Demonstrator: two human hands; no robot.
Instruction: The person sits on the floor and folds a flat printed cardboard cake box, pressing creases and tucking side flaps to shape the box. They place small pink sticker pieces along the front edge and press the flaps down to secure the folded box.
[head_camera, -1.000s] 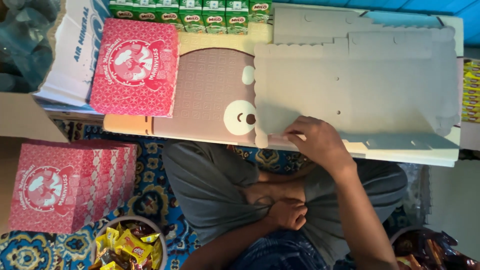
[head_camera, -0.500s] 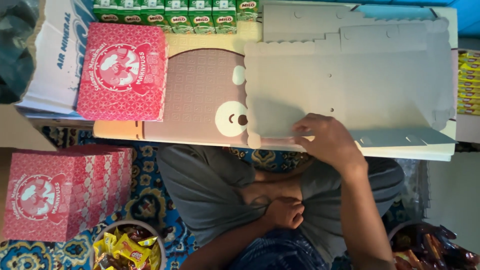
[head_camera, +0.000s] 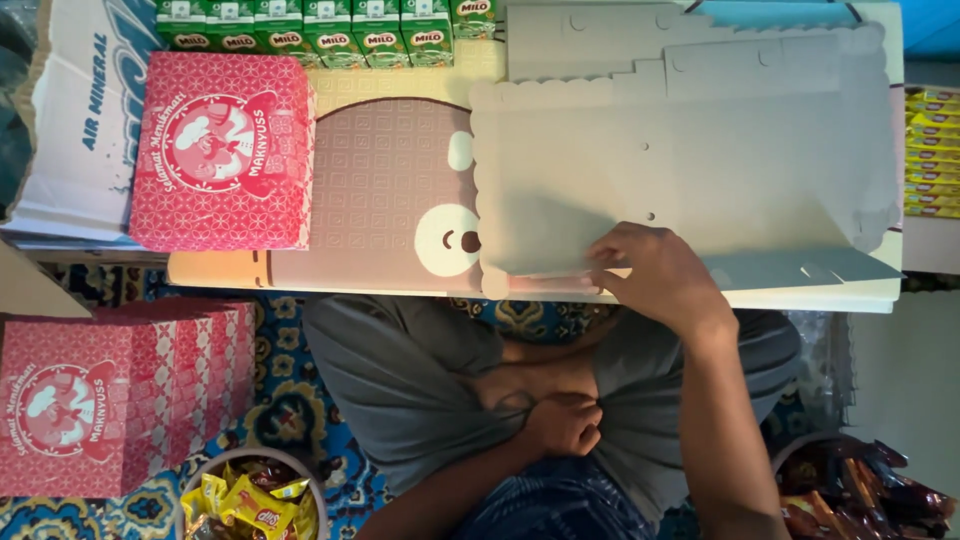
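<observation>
Since half a second ago, little has shifted: the right hand (head_camera: 660, 280) keeps to the same near edge of the grey cardboard sheet (head_camera: 680, 170), with the sheet lying as it did.

Right hand: fingers curled over the sheet's near edge, pinching it against the table (head_camera: 860, 295); a narrow grip, holding the cardboard.

Grey cardboard sheet: flat, unfolded box blank with scalloped edges, spreading away from the grip and to both sides of it; a folded flap lies just right of the hand.

Left hand (head_camera: 560, 425): closed in a loose fist in the lap, well below the grip, resting against grey trousers; whether it holds anything cannot be told.

Red patterned box (head_camera: 222, 150): assembled, on the table, well left of the grip.

Stack of red boxes (head_camera: 110, 400): on the floor, lower left.

Green drink cartons (head_camera: 320, 25): a row at the table's far edge.

Bowl of wrapped snacks (head_camera: 245, 500): on the floor, left of the left forearm.
</observation>
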